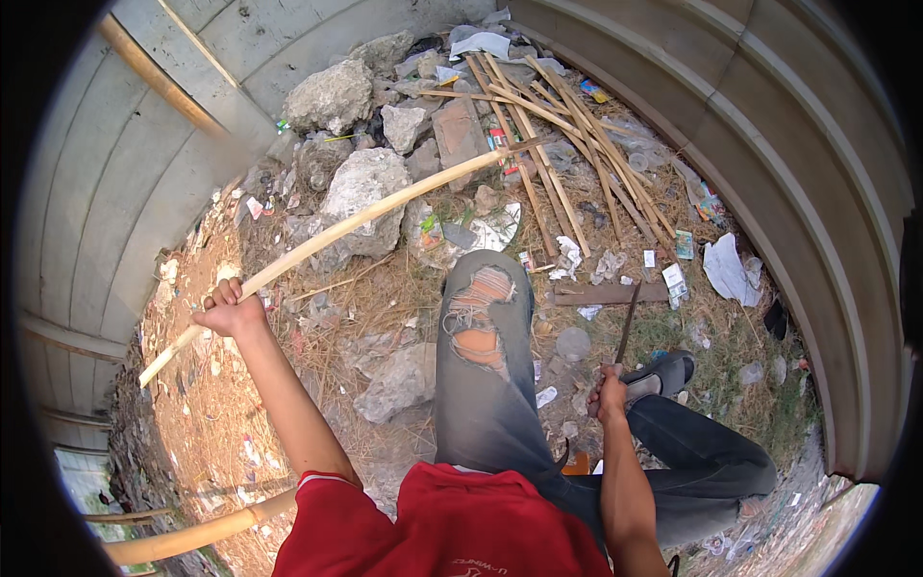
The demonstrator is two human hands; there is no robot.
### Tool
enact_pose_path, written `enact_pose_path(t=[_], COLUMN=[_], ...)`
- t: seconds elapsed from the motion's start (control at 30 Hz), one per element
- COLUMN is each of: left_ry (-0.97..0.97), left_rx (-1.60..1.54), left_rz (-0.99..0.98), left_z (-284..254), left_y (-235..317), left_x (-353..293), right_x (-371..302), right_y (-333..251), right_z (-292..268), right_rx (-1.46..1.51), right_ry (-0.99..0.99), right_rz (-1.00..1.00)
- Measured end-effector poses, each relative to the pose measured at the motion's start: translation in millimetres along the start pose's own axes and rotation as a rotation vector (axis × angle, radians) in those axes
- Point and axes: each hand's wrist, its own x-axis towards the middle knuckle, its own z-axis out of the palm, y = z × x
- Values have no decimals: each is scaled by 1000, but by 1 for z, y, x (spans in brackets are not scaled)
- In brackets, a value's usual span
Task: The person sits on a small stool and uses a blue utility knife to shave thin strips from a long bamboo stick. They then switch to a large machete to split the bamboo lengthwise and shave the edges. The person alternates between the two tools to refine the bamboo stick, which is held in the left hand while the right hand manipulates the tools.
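Note:
My left hand [231, 308] is closed around a long pale bamboo pole [370, 213] near its lower left end. The pole slants up to the right, above the rocks, and its far dark-tipped end reaches the split bamboo strips. In my right hand [607, 393] is the handle of a machete [629, 322], closed in my fingers beside my right shoe [661, 375]. Its narrow dark blade points away from me, apart from the pole. Several split bamboo strips [604, 144] lie loosely heaped on the ground, far and right of centre.
Large rocks [330, 96] and broken stone lie beyond the pole; another stone [399, 383] is left of my knee. A ribbed metal wall [817, 125] curves along the right, a pale panel wall [87, 192] along the left. Litter, dry grass and a flat board [654, 291] cover the ground.

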Motion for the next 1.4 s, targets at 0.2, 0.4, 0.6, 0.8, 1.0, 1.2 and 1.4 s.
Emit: enact_pose_path(t=[0.2,0.4,0.6,0.8,1.0,1.2,1.4], left_ry=[615,872,617,27,-248,-351,-570], left_rx=[168,136,78,-189,-276,-250,-172], left_rz=[-119,-224,-284,-277,-349,-408,-357], left_z=[-263,-338,-244,-56,68,102,88], left_y=[20,-34,-75,-83,-93,-116,-139], left_x=[34,15,-2,-38,-94,-156,-223], right_x=[2,-5,-11,-28,-47,-35,-71], right_y=[4,-4,-9,-43,-111,-181,-204], right_z=[4,15,35,50,26,-104,-218], right_rx=[-74,-89,-5,-72,248,-419,-215], right_ry=[33,111,116,64,23,507,633], right_rz=[-10,-50,-115,-282,-276,-593,-363])
